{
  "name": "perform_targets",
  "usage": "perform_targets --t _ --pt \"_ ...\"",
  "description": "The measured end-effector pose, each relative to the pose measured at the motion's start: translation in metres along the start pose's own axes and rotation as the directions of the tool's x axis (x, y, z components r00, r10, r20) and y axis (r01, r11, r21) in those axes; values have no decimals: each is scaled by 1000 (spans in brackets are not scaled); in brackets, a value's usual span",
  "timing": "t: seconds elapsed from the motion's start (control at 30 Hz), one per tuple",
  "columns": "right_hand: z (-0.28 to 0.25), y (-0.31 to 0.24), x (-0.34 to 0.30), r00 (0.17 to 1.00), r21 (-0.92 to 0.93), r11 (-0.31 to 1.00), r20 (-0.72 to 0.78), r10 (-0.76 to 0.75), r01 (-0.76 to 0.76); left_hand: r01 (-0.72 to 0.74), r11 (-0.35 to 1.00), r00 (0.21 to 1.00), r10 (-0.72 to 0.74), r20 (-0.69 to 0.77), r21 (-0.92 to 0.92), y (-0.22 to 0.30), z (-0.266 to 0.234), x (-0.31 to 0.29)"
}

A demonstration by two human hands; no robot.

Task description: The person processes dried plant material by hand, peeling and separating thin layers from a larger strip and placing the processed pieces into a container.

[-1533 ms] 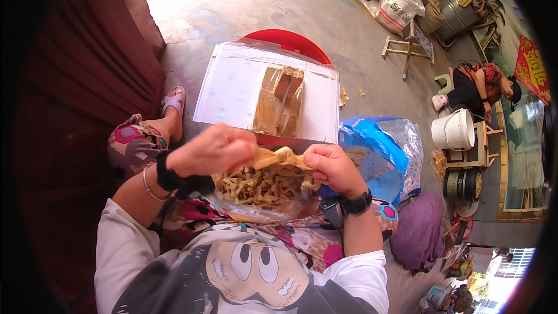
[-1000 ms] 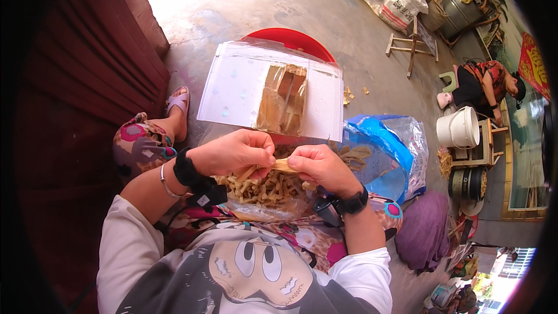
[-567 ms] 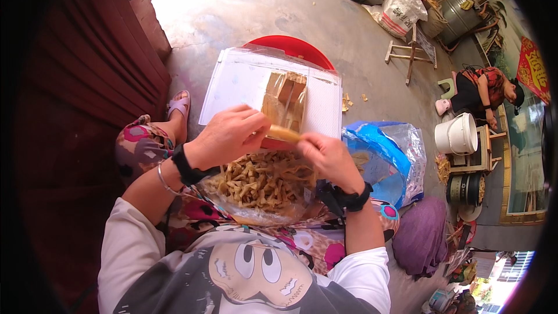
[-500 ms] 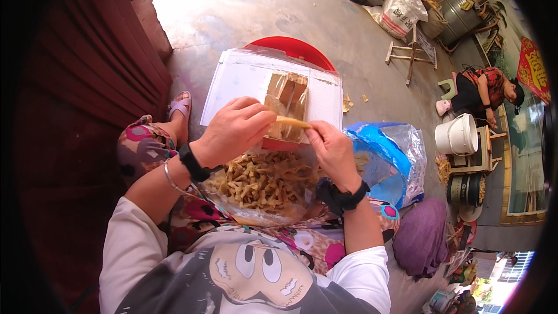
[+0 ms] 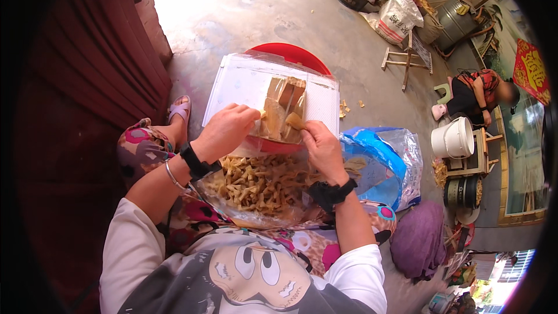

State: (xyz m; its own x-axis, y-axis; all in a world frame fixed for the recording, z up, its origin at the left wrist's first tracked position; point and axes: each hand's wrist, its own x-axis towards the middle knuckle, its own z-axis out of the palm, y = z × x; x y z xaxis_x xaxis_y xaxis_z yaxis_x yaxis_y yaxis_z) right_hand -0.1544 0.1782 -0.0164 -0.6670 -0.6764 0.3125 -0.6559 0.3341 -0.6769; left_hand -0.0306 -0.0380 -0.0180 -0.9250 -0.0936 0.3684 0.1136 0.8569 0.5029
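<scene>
My right hand (image 5: 323,146) pinches a flat yellow-brown strip (image 5: 295,121) between thumb and fingers. A small pale yellow piece (image 5: 263,114) shows at the closed fingertips of my left hand (image 5: 228,128); whether it belongs to the same strip I cannot tell. Both hands hover over the near edge of a white board (image 5: 232,81). On that board, under clear plastic, lies a stack of brownish strips (image 5: 272,115) with a reddish-brown block (image 5: 293,93) at its far end. Below my hands, a clear plastic bag on my lap holds many small knotted yellow-brown pieces (image 5: 256,183).
The board rests on a red basin (image 5: 290,52). A blue and clear plastic bag (image 5: 389,163) stands at my right, beside a purple cloth bundle (image 5: 418,238). Farther right are a white bucket (image 5: 452,138), a wooden stool (image 5: 407,61) and a seated person (image 5: 479,90).
My hands have moved apart. The strip stretched between them before is now in my right hand, with a small piece at my left fingertips. The view has shifted slightly.
</scene>
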Motion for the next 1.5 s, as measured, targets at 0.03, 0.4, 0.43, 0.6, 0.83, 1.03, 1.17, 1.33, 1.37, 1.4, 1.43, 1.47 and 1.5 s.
perform_targets --t 0.03,0.4,0.43,0.6,0.83,1.03,1.17,1.33,1.37,1.4,1.43,1.47,1.5 --pt "1 -1 -1 1000 17 1000 19 19 -19 -31 1000 1000 31 -2 -1 -1 1 -2" --pt "-18 -40 -22 824 346 751 311 474 -562 -92 978 964 41 261 185 12 -32 -15" --pt "-25 -48 -24 734 400 626 487 473 -669 -146 972 947 83 310 185 17 -39 -16" --pt "-18 -59 -33 614 467 463 752 241 -754 -385 921 923 385 -8 -65 56 -44 -11" --pt "-41 -67 -29 644 454 532 723 249 -715 -325 927 918 357 -175 187 37 -54 -2" --pt "-67 -73 -36 749 749 5 662 35 -662 -120 954 970 172 174 -275 37 -40 -11" --pt "-54 -71 -32 817 790 208 568 105 -576 319 782 729 159 666 -535 52 -40 -13" --pt "-17 -55 -45 930 432 897 359 -74 -95 774 299 541 144 829 -557 61 -38 -11" --pt "-16 -55 -45 934 473 856 356 28 -206 758 263 597 89 797 -597 54 -35 -10" --pt "-16 -56 -46 925 513 800 357 130 -311 691 98 713 67 697 -716 46 -27 -11" --pt "-16 -57 -44 904 549 732 360 228 -403 629 175 771 -9 637 -758 46 -26 -9" --pt "-17 -59 -43 885 629 629 395 246 -456 563 255 822 -78 564 -786 47 -24 -7" --pt "-19 -62 -43 864 696 514 431 259 -501 549 246 831 -65 552 -798 53 -20 -8"
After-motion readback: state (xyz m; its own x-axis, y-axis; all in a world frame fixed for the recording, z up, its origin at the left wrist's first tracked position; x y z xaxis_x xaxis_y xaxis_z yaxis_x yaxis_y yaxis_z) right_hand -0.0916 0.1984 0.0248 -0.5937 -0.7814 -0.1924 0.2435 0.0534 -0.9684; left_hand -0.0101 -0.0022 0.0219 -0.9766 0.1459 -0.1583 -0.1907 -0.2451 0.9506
